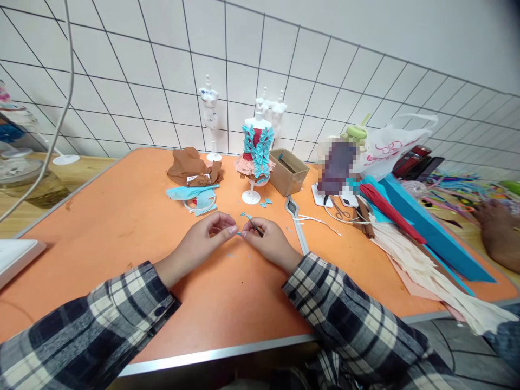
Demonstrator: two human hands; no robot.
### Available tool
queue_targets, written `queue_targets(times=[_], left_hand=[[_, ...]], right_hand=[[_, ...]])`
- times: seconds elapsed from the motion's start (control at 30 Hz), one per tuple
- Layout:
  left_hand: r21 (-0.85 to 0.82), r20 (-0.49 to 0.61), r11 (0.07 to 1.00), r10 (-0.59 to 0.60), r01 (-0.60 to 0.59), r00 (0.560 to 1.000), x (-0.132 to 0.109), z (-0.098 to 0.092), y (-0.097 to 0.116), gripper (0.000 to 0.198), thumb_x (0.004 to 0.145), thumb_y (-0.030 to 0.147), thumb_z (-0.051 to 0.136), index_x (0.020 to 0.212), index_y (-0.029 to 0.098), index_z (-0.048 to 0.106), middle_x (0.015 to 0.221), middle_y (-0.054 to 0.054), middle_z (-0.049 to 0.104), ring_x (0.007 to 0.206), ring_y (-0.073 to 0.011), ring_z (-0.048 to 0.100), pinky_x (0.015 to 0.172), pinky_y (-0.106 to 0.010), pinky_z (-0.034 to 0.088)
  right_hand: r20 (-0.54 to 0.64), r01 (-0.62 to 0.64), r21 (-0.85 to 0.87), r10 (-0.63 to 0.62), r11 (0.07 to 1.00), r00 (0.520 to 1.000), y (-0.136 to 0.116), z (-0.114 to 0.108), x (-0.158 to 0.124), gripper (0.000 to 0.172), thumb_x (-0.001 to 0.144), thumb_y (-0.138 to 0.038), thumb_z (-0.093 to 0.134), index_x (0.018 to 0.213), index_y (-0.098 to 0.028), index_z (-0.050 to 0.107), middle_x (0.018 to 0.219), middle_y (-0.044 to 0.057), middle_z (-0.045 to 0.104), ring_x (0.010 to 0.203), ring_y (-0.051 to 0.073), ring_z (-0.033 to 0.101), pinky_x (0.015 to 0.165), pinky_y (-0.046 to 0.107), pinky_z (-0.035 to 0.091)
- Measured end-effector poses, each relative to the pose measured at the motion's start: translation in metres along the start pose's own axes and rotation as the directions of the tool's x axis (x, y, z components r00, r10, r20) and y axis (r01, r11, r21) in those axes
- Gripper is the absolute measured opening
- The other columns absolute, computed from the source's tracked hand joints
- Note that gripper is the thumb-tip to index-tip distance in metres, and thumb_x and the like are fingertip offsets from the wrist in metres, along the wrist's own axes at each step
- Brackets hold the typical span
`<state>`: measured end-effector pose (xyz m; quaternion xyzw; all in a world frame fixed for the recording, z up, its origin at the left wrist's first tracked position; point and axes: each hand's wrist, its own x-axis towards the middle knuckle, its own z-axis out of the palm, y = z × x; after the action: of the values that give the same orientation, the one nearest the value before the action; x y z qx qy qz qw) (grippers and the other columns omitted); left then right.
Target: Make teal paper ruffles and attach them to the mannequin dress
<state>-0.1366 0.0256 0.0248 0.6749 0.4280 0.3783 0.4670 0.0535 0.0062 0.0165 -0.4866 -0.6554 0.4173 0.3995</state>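
My left hand [214,229] and my right hand [268,241] meet over the middle of the orange table. The left thumb and fingertips pinch a tiny blue scrap [239,233], whose material is too small to tell. The right fingertips also come close to that scrap. Out of the right hand sticks a slim dark tool [255,227]; its kind is unclear. Just beyond stands a small white dress form [252,196] wearing a red bodice with blue bow ruffles [260,149] and a pink ruffled skirt [245,166]. Small blue bows [266,203] lie near its base.
Brown crepe material [187,166], blue sheets [205,200] and a white ring lie back left. A cardboard box [289,176] and a grey strap-like strip [299,230] are right of the form. Scissors [342,214] and rolled papers [392,214] lie farther right, near another person's hand [498,233].
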Motion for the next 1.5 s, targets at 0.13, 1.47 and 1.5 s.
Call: queue_targets(times=[0.13, 1.47, 1.5], left_hand=[[0.263, 0.074, 0.965, 0.000, -0.019, 0.997, 0.001, -0.001, 0.000, 0.036, 0.082, 0.051, 0.057, 0.079, 0.017, 0.067, 0.078, -0.004, 0.069, 0.077, -0.0202, 0.062, 0.074, -0.031, 0.048], [0.099, -0.046, 0.995, 0.033, -0.028, 0.998, 0.000, -0.005, 0.005, 0.032, 0.084, 0.049, 0.059, 0.080, 0.019, 0.067, 0.085, -0.003, 0.071, 0.081, -0.0197, 0.063, 0.079, -0.030, 0.048], [0.099, -0.036, 0.995, 0.028, -0.024, 0.999, -0.001, -0.003, 0.005, 0.033, 0.083, 0.050, 0.059, 0.079, 0.018, 0.067, 0.083, -0.003, 0.071, 0.079, -0.0193, 0.062, 0.078, -0.030, 0.048]], right_hand=[[0.005, -0.019, 0.057, 0.019, 0.998, 1.000, -0.003, 0.003, -0.002, 0.016, 0.080, -0.033, 0.061, 0.080, -0.019, 0.055, 0.072, -0.003, 0.057, 0.062, 0.010, 0.045, 0.057, 0.022, 0.032], [0.133, 0.087, -0.149, -0.067, 0.985, 0.989, -0.002, 0.008, -0.012, 0.021, 0.100, -0.043, 0.032, 0.098, -0.024, 0.040, 0.066, -0.005, 0.051, 0.060, 0.013, 0.050, 0.061, 0.025, 0.035], [0.143, 0.088, -0.153, -0.066, 0.984, 0.988, -0.002, 0.009, -0.012, 0.021, 0.100, -0.043, 0.032, 0.097, -0.024, 0.040, 0.066, -0.006, 0.052, 0.059, 0.013, 0.050, 0.060, 0.025, 0.035]])
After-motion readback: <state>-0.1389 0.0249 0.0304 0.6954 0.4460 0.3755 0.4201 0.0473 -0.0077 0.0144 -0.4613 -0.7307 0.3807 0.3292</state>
